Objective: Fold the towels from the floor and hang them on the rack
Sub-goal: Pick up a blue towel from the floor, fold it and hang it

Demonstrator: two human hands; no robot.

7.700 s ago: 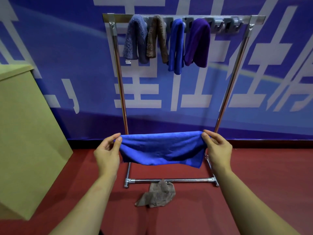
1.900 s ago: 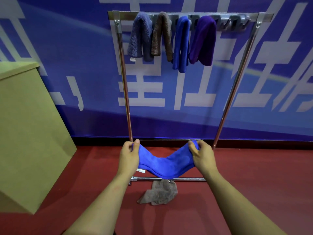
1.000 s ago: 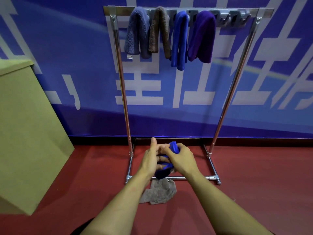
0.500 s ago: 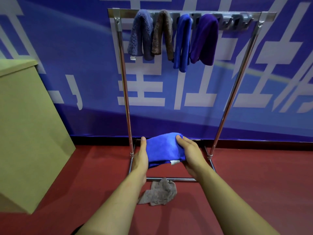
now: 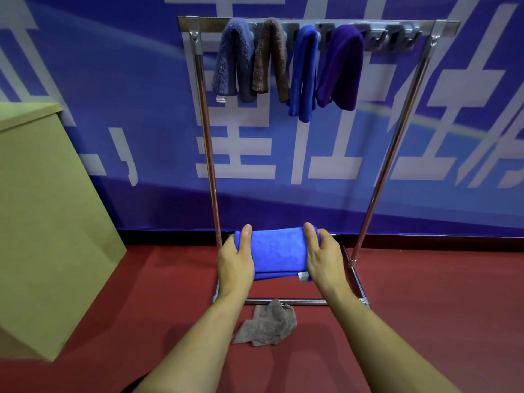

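While the folded blue towel (image 5: pixel 279 252) is being held up in front of the rack's lower half, it is being gripped at both short ends: the left hand (image 5: pixel 236 260) is wrapped round the left end w/ thumb on top and fingers hidden underneath, and the right hand (image 5: pixel 321 256) is gripping the right end the same way. A small white label (image 5: pixel 302 276) is showing at the towel's bottom right corner, just beside the right hand. The towel is being kept clear of the floor and apart from the rack's top bar.

A crumpled grey-brown towel (image 5: pixel 266 326) is lying on the red floor (image 5: pixel 425 307), just in front of the rack's front base bar (image 5: pixel 286 301) and approx. touching it; it is not being touched by either hand.

Four folded towels are being carried on the hooks of the chrome rack (image 5: pixel 208 154), all crowded toward the left half of the top bar: a fluffy grey-blue towel (image 5: pixel 229 61) furthest left, then a brown towel (image 5: pixel 269 61), a bright blue towel (image 5: pixel 303 72) hanging lowest, and a purple towel (image 5: pixel 340 66). Several bare hooks (image 5: pixel 392 41) are being left free to the right of the purple one.

A blue banner w/ large white characters (image 5: pixel 113 109) is being seen behind the rack, and a tan cardboard-coloured box (image 5: pixel 42 222) is standing on the floor at left, well apart from the rack.
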